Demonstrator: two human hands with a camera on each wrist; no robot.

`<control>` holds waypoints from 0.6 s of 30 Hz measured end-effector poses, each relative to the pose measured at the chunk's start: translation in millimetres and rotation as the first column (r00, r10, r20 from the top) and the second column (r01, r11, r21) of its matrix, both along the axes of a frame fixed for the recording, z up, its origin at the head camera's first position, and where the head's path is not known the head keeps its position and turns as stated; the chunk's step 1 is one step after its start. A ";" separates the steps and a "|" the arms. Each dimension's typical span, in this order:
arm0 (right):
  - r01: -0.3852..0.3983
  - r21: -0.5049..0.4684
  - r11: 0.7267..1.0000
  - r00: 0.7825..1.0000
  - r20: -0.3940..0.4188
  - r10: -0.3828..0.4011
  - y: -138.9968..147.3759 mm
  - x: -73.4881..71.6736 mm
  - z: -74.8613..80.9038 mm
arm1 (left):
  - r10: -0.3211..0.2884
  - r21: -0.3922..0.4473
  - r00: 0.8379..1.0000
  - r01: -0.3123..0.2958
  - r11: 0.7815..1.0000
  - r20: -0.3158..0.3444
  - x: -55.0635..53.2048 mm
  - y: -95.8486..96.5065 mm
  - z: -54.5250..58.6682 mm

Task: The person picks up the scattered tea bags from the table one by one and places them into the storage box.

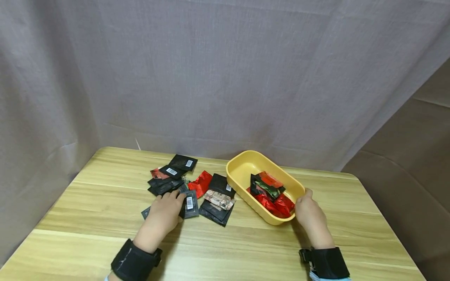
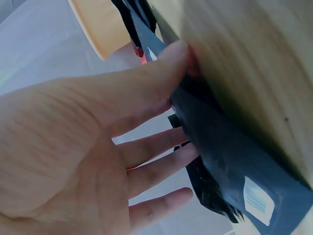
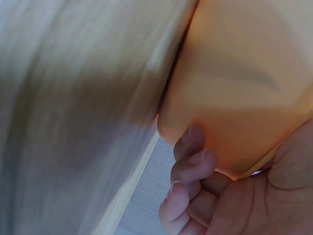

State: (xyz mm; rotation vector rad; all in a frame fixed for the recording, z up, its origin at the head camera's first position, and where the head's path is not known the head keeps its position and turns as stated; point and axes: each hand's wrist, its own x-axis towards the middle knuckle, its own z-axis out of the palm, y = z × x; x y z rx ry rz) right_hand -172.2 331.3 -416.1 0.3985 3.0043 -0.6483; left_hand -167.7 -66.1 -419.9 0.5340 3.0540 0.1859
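A screened-off tabletop, this one, and whether home, lab or office, there's no telling! Grey cloth [image 1: 218, 78] sweeps across the top and down the left, a browner drape [image 1: 404, 156] closes the right edge, and a wood-grain table [image 1: 242, 253] spreads along the bottom, just before the cloth.

Wood-grained tabletop [image 1: 246, 253] carries scattered packets [image 1: 201, 185]; a yellow tub [image 1: 243, 171].

The basket [image 1: 242, 168] is plain yellow; inside it lie shiny red packets [image 1: 283, 204] and a black packet printed in green [image 1: 266, 189]; outside, black packets [image 1: 179, 161] bear white, dark-striped barcode labels [image 1: 190, 203]; one loose packet [image 1: 201, 185] is bright red, another patterned packet [image 1: 219, 199] beige and brown; the table [image 1: 246, 253] is yellowish with pale wood grain; the curtain [image 1: 225, 78] is grey; the wristbands [image 1: 133, 262] are black; the sleeve [image 1: 328, 278] is light blue.
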 end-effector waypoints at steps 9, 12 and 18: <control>-0.010 0.003 1.000 0.999 -0.031 0.010 -1.9 2.1 -0.3 | -0.006 0.112 0.998 0.012 0.994 -0.057 0.2 -0.7 6.6; -0.008 0.001 1.000 1.000 -0.023 0.008 -1.2 1.4 -0.4 | -0.018 0.157 0.995 0.033 0.987 -0.094 -0.2 4.1 9.2; -0.001 -0.003 1.000 1.000 -0.002 0.001 -1.0 0.3 0.2 | -0.105 0.218 0.980 0.140 0.966 -0.166 0.1 20.7 11.3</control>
